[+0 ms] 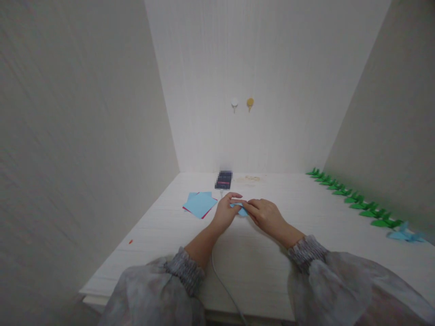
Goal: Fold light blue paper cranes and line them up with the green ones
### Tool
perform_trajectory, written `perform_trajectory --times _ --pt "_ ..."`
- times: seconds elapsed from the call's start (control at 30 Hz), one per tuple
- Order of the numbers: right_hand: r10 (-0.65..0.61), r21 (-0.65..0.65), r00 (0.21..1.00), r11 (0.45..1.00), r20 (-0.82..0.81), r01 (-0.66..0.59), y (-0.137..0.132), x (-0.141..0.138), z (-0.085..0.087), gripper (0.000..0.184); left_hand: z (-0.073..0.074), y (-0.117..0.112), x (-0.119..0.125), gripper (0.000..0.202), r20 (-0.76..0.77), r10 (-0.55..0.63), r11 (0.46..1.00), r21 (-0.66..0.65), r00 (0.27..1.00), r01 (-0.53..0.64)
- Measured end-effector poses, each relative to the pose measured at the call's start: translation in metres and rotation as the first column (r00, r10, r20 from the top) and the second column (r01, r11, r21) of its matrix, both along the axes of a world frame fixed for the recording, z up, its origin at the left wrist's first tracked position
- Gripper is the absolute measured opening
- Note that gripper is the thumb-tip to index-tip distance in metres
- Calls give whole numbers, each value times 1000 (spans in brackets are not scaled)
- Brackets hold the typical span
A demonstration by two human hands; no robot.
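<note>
Between my two hands is a small folded piece of light blue paper (242,211), held just above or on the white table. My left hand (227,209) grips its left side, with the thumb on the paper and the fingers curled beyond it. On the other side, my right hand (267,214) pinches the right edge, its fingers pressed together. Part of the paper is hidden behind the fingers. Left of my hands lies a stack of square paper sheets (200,204), blue on top with red edges showing beneath.
A phone (223,180) with a cable (226,287) lies at the back of the white table (163,235). Along the right wall runs a row of several green folded paper figures (355,199), ending nearest me in a blue one (405,234). Two hooks (250,103) are on the back wall.
</note>
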State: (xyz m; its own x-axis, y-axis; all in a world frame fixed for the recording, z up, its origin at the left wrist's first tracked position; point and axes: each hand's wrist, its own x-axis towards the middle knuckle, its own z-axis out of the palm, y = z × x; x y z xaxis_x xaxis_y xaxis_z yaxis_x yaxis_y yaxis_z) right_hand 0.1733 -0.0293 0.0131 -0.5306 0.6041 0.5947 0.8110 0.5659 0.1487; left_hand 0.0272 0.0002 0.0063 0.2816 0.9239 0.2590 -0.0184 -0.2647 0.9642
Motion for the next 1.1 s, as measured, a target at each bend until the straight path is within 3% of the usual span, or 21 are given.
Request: perform_trajectory --times 0.1,0.37,0.5,0.63,0.77,0.9,1.1 --pt "45 25 999 999 12 -45 2 2 -3 28 1 -1 -1 26 76 -11 997 -71 997 16" --pt "12 -5 1000 1000 -22 -12 2 0 -4 28 6 -6 -1 28 125 -37 993 -104 991 50" --pt "15 -49 983 999 -181 -24 2 -4 -5 27 3 -2 -1 27 116 -10 996 -83 993 19" --pt "29 -82 885 994 -464 -76 3 -10 -3 25 1 2 0 21 75 55 998 36 996 -58" --pt "-40 -158 741 983 -671 -90 5 -14 -3 18 4 1 0 17 71 74 986 146 995 -84" --pt "-80 -249 666 955 -741 -163 5 -15 -5 14 6 -2 1 17 74 64 983 169 995 -75" --pt "-102 -264 614 948 -783 -179 3 -14 -4 14 6 -4 0 21 79 -7 988 157 997 -5"
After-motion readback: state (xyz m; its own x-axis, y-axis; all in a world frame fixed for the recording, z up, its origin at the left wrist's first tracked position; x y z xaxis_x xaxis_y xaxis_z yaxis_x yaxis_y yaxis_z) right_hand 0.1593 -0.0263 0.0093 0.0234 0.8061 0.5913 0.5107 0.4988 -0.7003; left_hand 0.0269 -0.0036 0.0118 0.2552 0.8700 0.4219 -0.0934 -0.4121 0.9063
